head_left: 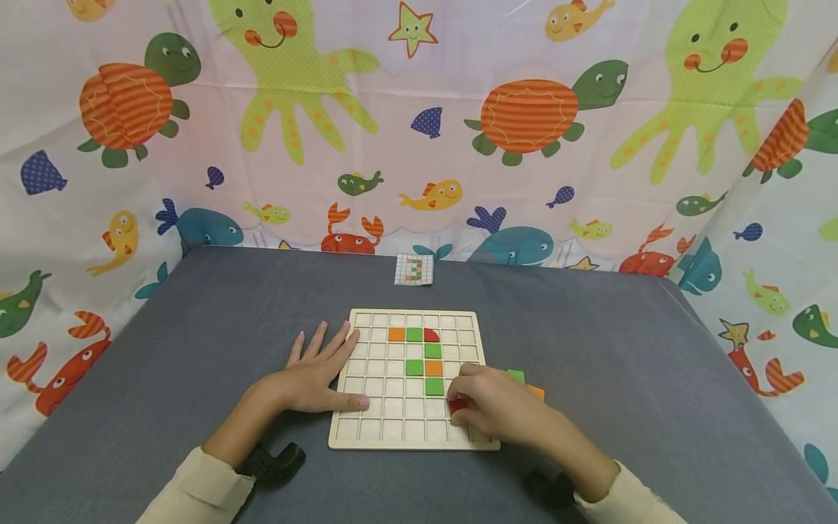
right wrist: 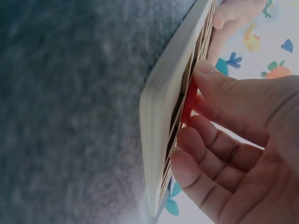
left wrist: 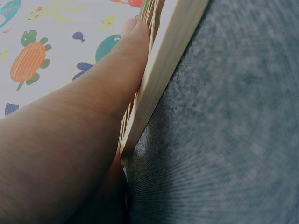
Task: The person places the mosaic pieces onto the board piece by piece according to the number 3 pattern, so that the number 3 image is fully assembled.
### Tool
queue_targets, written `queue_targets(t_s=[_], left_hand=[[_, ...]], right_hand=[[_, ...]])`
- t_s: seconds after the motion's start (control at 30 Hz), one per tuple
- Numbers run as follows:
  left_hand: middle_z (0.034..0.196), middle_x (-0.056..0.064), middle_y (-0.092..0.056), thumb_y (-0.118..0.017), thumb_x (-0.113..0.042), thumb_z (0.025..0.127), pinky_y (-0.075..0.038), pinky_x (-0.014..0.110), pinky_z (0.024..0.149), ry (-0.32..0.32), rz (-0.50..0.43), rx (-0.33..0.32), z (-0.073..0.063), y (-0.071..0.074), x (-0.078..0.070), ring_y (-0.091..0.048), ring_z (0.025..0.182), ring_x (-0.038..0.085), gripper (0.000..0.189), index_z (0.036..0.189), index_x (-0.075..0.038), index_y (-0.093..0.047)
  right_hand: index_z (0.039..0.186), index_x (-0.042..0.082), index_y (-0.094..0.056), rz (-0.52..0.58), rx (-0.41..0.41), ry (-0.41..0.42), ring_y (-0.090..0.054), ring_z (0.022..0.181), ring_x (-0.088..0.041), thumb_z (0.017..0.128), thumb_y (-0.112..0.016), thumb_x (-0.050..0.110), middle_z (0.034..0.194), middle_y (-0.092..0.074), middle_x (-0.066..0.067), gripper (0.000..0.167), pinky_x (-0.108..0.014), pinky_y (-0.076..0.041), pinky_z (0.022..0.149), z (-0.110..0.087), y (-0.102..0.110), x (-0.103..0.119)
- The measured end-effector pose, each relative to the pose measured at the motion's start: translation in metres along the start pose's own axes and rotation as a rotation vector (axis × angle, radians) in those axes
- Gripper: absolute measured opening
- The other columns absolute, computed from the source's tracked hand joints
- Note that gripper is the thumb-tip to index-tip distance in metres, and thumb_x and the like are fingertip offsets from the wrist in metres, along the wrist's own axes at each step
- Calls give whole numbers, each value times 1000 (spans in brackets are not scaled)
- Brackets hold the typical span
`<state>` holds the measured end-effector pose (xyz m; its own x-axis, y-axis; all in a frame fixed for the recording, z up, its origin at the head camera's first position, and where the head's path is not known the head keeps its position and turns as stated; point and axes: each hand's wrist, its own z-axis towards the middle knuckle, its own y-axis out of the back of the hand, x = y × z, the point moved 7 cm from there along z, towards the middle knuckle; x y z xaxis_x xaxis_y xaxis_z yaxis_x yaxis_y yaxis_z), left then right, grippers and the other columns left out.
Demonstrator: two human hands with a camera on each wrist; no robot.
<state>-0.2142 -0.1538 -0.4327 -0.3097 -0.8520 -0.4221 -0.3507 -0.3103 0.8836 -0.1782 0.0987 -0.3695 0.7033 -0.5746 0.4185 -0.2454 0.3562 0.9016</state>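
A light wooden grid board (head_left: 373,430) lies on the table in front of me. My left hand (head_left: 313,378) is spread over its left edge, fingers straight and thumb (left wrist: 135,37) on the lower rows. Between thumb and fingers, my right hand (head_left: 504,404) pinches a red piece (right wrist: 189,100) at the board's lower right; its full shape is hidden. Several tiles sit in the grid, among them an orange tile (head_left: 396,334), a green tile (head_left: 414,334) and a red piece with one rounded corner (head_left: 431,335). More green and orange tiles run below these.
Just right of the board, a green tile (head_left: 516,376) and an orange tile (head_left: 535,393) show partly behind my right hand. A small card with a coloured grid pattern (head_left: 414,270) lies at the table's far edge. A sea-animal curtain (head_left: 393,145) hangs behind.
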Motion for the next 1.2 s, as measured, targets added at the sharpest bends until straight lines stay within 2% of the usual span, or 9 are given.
queue_targets(t_s=[0.5, 0.73, 0.93, 1.2], left_hand=[[167, 1, 8, -51, -92, 72, 18, 61, 110, 16, 9, 2, 2, -2, 4, 20, 149, 34, 125, 163, -22, -3], [167, 2, 7, -53, -90, 73, 18, 61, 110, 17, 3, 4, 1, -1, 3, 20, 149, 35, 124, 163, -21, -4], [168, 11, 2, -61, -81, 78, 16, 65, 110, -1, -16, 3, -1, 5, -5, 16, 148, 43, 121, 163, -14, -8], [167, 2, 8, -53, -91, 72, 19, 61, 110, 22, 9, 11, 2, -2, 3, 21, 148, 36, 125, 163, -22, -3]], right_hand=[[88, 15, -72, 18, 45, -20, -52, 74, -10, 82, -84, 12, 82, -56, 7, 14, -23, -46, 64, 8, -8, 3], [86, 12, -70, 22, 1, 42, -49, 73, -7, 80, -85, 8, 80, -54, 6, 16, -22, -45, 63, 15, -8, 11], [82, 13, -70, -3, -8, 77, -49, 72, -6, 80, -85, 7, 80, -55, 6, 16, -22, -45, 63, 18, -8, 17], [82, 12, -72, -11, 18, 73, -50, 73, -6, 82, -83, 7, 79, -57, 8, 12, -22, -46, 65, 23, -12, 21]])
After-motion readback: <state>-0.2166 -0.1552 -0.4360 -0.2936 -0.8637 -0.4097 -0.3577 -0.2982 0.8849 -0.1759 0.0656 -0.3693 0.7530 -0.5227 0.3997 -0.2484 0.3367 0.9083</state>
